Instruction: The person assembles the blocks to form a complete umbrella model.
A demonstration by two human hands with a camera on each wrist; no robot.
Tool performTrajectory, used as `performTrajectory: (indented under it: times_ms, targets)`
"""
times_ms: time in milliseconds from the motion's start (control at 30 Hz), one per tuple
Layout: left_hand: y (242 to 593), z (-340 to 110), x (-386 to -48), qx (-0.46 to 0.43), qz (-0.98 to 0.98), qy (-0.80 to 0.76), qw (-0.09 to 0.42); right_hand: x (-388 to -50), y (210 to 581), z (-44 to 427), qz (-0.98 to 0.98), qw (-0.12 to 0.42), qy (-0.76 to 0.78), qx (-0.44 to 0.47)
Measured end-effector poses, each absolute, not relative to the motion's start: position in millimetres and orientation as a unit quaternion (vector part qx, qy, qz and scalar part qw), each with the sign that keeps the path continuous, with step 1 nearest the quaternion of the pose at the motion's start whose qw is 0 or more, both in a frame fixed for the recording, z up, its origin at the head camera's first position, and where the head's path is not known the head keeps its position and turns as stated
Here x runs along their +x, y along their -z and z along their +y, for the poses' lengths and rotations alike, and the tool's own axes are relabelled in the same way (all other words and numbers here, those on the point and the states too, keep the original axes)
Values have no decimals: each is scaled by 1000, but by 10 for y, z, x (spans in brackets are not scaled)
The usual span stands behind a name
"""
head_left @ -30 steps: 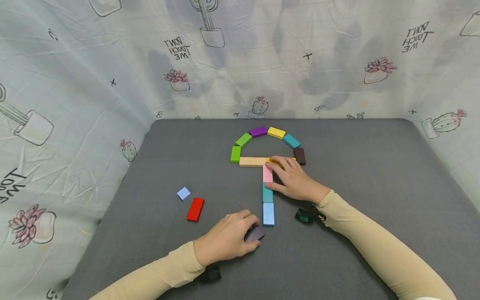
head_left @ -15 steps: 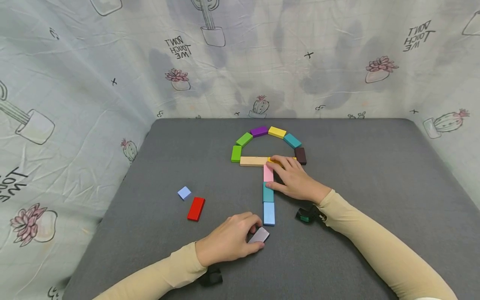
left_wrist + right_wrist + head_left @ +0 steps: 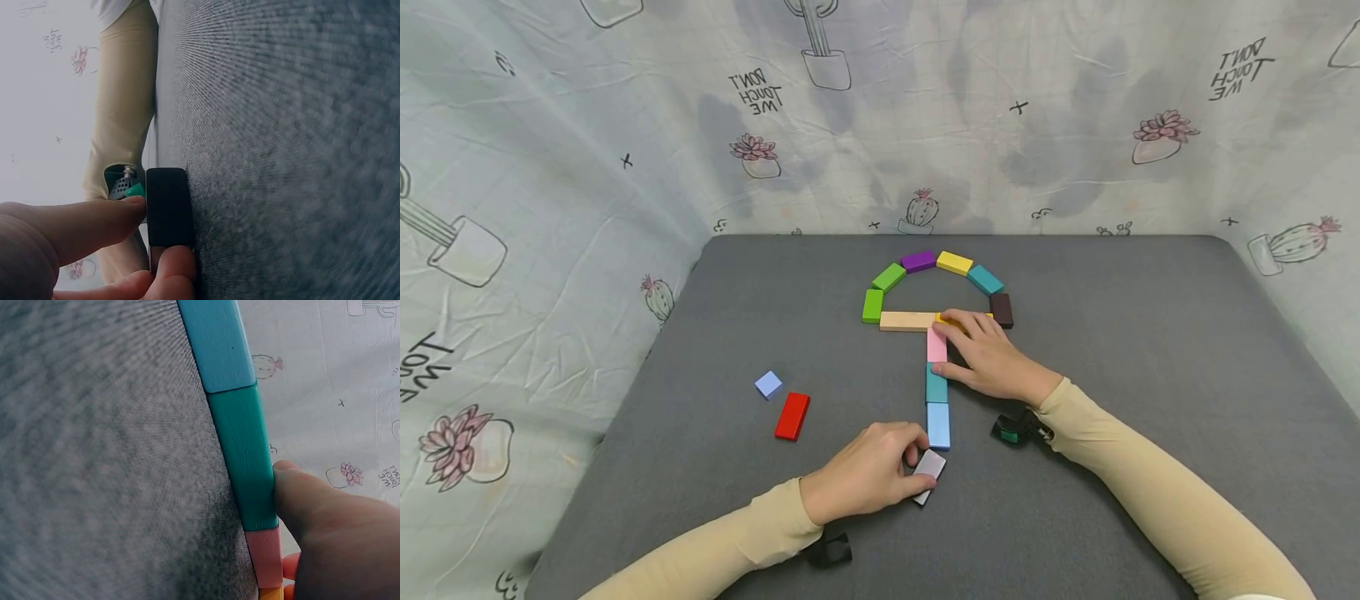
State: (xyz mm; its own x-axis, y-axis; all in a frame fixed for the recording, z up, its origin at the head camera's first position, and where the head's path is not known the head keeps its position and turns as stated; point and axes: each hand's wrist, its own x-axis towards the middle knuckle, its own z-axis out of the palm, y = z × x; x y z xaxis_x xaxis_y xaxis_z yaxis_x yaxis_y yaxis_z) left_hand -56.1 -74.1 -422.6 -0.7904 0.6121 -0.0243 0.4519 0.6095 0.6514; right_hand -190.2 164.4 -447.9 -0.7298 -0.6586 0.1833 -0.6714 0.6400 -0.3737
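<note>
My left hand (image 3: 868,473) pinches a light grey block (image 3: 931,465) between thumb and fingers, tilted just below the light blue block (image 3: 938,425). From the left wrist, that block's dark side (image 3: 169,206) faces the camera, close to the table. Light blue, teal (image 3: 936,387) and pink (image 3: 936,346) blocks form a straight column. My right hand (image 3: 992,362) rests over its upper part, thumb on the teal block and fingertips by the pink block and a yellow block. The right wrist view shows the thumb (image 3: 306,494) against the teal block's edge; the other fingers are mostly hidden.
Above the column lie a natural wood block (image 3: 906,322) and an arch of several blocks, including a purple one (image 3: 918,262) and a dark brown one (image 3: 1002,310). A red block (image 3: 792,417) and a small pale blue block (image 3: 768,385) lie apart on the left.
My left hand has shifted slightly right and turned the grey block from a slant toward a steeper angle, closer under the light blue block. My right hand stays in place.
</note>
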Motion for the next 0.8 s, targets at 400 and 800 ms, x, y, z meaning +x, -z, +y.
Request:
performTrajectory:
  times_ms: [400, 800]
  targets:
    - [4211, -710, -560, 281, 895, -323, 125, -1910, 4469, 1655, -904, 16, -213, 371]
    - [4204, -683, -580, 274, 897, -323, 125, -1919, 4479, 1661, -901, 23, -217, 375]
